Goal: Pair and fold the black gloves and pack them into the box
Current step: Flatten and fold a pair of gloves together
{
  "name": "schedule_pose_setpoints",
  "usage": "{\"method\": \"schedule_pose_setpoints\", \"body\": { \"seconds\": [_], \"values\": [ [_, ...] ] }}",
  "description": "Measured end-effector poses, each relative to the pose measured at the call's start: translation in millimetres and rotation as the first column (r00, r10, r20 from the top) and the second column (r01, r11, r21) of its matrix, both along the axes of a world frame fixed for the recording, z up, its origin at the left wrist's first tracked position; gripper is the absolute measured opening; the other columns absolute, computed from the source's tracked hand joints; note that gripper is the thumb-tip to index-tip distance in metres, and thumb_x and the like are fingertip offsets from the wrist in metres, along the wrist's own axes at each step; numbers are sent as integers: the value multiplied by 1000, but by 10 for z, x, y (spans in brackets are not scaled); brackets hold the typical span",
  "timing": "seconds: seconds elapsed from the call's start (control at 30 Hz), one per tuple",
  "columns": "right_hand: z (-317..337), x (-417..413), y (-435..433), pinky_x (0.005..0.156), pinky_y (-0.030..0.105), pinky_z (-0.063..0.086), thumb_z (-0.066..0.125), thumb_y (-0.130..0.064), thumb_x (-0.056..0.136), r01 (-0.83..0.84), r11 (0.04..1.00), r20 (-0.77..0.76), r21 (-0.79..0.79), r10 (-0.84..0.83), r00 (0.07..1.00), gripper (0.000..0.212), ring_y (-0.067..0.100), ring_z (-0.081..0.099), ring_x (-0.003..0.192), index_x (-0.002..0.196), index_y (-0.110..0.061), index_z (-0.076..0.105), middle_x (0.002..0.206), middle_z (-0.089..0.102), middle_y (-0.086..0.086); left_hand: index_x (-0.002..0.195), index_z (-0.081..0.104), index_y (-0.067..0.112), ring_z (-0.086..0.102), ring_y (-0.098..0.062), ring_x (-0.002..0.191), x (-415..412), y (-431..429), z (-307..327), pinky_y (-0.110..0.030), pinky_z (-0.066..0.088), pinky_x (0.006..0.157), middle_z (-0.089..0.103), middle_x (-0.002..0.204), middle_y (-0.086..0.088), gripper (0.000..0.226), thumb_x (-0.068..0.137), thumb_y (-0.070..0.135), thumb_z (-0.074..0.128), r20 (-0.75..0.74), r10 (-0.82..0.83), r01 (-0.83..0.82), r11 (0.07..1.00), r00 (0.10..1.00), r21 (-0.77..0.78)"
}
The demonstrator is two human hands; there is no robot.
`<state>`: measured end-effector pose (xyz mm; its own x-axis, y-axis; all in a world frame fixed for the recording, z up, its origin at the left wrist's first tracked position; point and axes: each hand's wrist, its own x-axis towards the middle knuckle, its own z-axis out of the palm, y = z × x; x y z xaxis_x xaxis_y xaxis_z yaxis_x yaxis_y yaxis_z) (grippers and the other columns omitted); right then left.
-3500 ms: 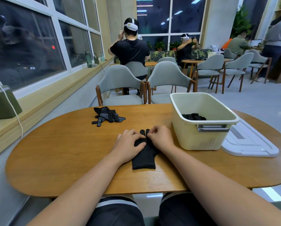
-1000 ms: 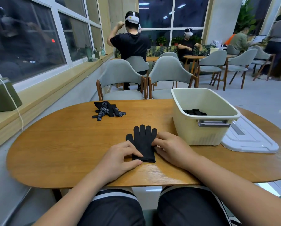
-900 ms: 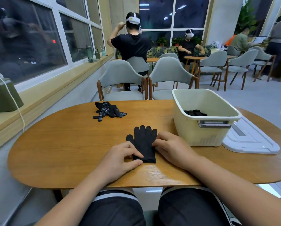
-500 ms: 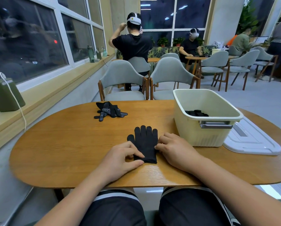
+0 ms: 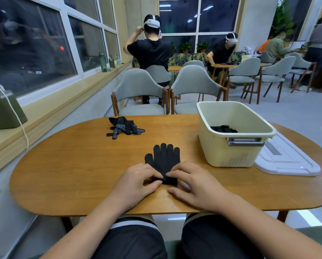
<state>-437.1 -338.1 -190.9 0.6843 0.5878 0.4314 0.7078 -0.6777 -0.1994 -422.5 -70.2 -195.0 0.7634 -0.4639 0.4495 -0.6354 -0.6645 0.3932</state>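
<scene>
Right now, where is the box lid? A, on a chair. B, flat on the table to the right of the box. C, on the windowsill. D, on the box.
B: the white lid lies flat on the table right of the open box.

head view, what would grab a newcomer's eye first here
Most likely the flat black glove pair at the middle of the wooden table, fingers pointing away, with the left hand and right hand pinching its cuff end. Next the cream box to the right with dark gloves already inside, its white lid lying beside it. A loose glove heap sits at the far edge.
</scene>
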Motion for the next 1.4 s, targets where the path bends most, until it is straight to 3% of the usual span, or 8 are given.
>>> {"method": "schedule_pose_setpoints", "body": {
  "seconds": [0.2,0.4,0.63,0.77,0.87,1.0,1.17,1.4],
  "values": [
    [-89,44,104,83,36,53,68,-36,103,-10,998,13,66,9,1000,22,12,59,102,123,-28,68,110,63,-12,112,76,37,67,-1,95,-28,-5,17,-30,57,83,73,99,24,17,96,37,77,-33,10,-12,997,999,-71],
    [-30,20,104,78,28,51,69,-33,105,44,978,-114,204,-21,993,8,4,59,89,111,-29,66,98,66,-15,120,71,43,66,-3,100,-21,-11,22,-21,52,86,69,100,22,34,88,41,84,-103,4,-11,998,995,-65],
    [52,75,84,75,19,55,77,-37,100,262,890,-486,374,-53,872,3,6,71,84,99,-35,79,92,77,-15,100,74,45,68,-14,82,-6,2,44,-27,57,76,74,91,18,9,95,40,78,-210,36,-71,984,977,-161],
    [2,69,142,73,18,48,73,-42,101,292,915,-377,278,-176,909,9,2,64,87,98,-35,77,89,71,-16,93,75,43,67,-9,86,14,-18,46,-28,55,74,73,89,20,6,98,41,73,-214,77,-101,990,974,-104],
    [-40,72,161,76,26,50,72,-40,101,294,925,-299,240,-218,929,9,3,59,85,95,-34,74,90,61,-16,89,72,43,64,-8,86,18,-35,25,-24,50,71,67,86,18,10,98,38,74,-145,103,-114,991,984,-70],
    [-87,62,166,81,34,54,72,-32,100,243,940,-194,238,-199,960,2,5,56,90,99,-31,71,101,52,-16,96,73,40,63,-8,85,-27,-43,21,-24,55,72,60,99,20,11,96,29,76,-52,78,-82,995,996,-65],
    [-126,41,168,77,39,54,63,-15,98,119,985,14,129,-122,992,18,16,60,100,107,-28,71,110,60,-10,102,76,37,59,-2,99,-23,-41,-2,-28,55,77,63,102,26,20,95,19,72,55,18,-19,1000,998,6],
    [-43,-44,195,79,31,52,59,-40,95,143,985,-65,97,-137,988,21,8,56,97,110,-30,70,108,58,-15,102,73,40,59,1,100,-48,-48,16,-25,54,81,63,103,28,15,88,38,73,54,21,-23,999,998,29]
  ]
}}
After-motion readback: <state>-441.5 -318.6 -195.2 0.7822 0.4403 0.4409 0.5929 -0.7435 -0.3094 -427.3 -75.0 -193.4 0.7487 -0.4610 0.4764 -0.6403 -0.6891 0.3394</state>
